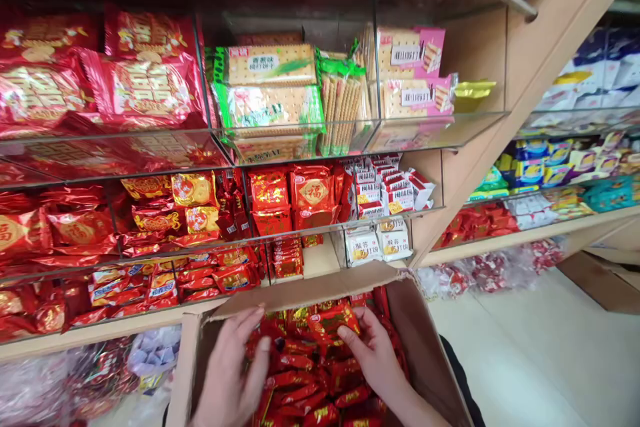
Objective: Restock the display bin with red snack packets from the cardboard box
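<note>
An open cardboard box (420, 333) stands in front of me, filled with small red snack packets (300, 373). Between the thumb and fingers of my right hand (375, 353) is one red snack packet (333, 321) with gold print, just above the others in the box. My left hand (235, 360) hovers over the box's left side, thumb and fingers apart, with nothing visible in it. Part of the packets beneath the left hand is hidden.
Clear-fronted shelf bins hold red packets (313, 195), green-edged crackers (273, 93) and white packets (377, 243). A slanted wooden post (480, 160) rises at right. Plastic bags of packets (480, 273) lie under the right shelf. Another cardboard piece (600, 280) rests on the floor.
</note>
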{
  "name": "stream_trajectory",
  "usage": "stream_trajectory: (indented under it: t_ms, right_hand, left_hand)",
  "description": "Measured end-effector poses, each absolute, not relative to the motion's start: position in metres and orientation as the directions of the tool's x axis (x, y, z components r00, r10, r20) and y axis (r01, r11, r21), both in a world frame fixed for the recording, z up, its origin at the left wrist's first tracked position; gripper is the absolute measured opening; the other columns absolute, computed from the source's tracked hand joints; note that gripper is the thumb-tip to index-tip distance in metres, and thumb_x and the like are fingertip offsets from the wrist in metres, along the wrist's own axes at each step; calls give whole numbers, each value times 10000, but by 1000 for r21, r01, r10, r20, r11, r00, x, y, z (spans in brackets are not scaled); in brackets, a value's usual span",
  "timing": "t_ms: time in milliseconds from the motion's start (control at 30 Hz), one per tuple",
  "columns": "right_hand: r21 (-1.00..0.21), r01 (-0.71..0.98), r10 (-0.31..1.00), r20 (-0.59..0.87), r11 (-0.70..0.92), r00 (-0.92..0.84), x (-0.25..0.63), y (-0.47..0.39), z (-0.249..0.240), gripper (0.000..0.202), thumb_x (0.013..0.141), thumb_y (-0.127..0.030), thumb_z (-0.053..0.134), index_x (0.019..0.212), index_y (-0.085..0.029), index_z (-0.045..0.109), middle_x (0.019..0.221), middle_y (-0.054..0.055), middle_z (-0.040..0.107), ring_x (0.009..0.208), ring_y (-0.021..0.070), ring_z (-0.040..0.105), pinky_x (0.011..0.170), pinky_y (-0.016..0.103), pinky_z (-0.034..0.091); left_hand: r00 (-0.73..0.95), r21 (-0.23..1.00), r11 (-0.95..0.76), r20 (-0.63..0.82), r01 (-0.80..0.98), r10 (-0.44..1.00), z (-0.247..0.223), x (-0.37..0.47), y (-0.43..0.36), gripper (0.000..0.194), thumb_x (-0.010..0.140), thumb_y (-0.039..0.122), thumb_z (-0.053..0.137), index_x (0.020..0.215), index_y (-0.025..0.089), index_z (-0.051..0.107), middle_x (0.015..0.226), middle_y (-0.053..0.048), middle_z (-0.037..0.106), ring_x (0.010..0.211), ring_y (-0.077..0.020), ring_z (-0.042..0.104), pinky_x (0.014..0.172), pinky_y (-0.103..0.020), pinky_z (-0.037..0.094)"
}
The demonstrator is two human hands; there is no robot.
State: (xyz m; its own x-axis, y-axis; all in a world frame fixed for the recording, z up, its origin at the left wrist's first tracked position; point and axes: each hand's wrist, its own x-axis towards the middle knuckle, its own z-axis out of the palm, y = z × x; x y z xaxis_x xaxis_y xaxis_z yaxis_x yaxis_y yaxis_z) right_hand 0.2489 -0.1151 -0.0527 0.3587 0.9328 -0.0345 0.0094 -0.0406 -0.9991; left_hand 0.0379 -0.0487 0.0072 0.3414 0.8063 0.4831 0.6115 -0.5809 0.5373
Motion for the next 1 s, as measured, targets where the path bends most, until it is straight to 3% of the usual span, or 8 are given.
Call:
stream_trajectory:
  t_ms: [67,167,267,467,600,667,800,1000]
  right_hand:
    - [-954,-293,936,-165,-71,310,239,-131,-36,333,678,-400,618,887,-224,427,818,19,584,753,182,577,701,320,475]
    - [-873,-477,952,-224,-101,209,225,-142,-22,349,657,-401,638,850,-239,397,744,-13,574,703,169,577,670,307,477]
    - [-924,-374,960,-172,-81,219,217,-145,-20,287,736,-453,538,888,-239,421,823,11,584,768,171,565,699,293,464]
    - [-989,-149,975,-56,-23,215,220,-143,-9,268,824,-477,378,837,-229,480,755,5,560,692,150,529,634,246,434]
    - [-999,48,998,-9,-6,-66,243,-134,24,216,821,-429,419,857,-222,470,706,-11,521,645,131,498,587,230,408]
    - [-966,246,995,54,74,-85,260,-119,42,192,813,-397,443,866,-216,480,721,-8,520,661,133,487,595,230,395]
    - [-828,548,989,146,124,-3,288,-68,55,149,811,-336,434,881,-209,469,725,-9,516,643,136,473,595,246,378]
    - [-574,818,997,-46,19,-55,277,23,5,115,696,-173,570,806,-183,540,861,25,521,784,139,500,712,248,365]
  left_hand:
    - [291,732,-412,297,542,910,1,62,-77,434,820,335,393,1227,205,316,1090,-95,529,922,-184,539,777,-313,468]
    - [229,883,-149,48,445,972,-5,92,-100,319,857,409,285,972,198,494,851,-44,594,724,-149,565,653,-255,480]
    - [241,916,-83,-15,392,970,-8,102,-105,377,857,453,252,666,217,477,605,2,558,537,-131,519,521,-234,447]
    - [109,825,-183,148,535,983,-11,90,-110,374,824,522,283,886,243,525,864,-46,623,802,-193,573,726,-284,476]
    - [382,841,-274,88,466,920,19,76,-85,441,855,477,215,742,210,547,651,-20,596,597,-148,546,555,-239,455]
    - [462,785,-378,133,491,877,39,65,-58,415,865,442,222,827,202,558,664,-15,596,627,-142,549,605,-231,444]
    - [412,485,-449,188,750,892,56,40,0,372,856,434,258,828,197,543,786,-40,610,766,-176,560,722,-274,402]
    - [264,198,-254,-29,947,964,34,28,25,388,842,463,251,761,229,549,734,-29,641,693,-199,601,574,-268,365]
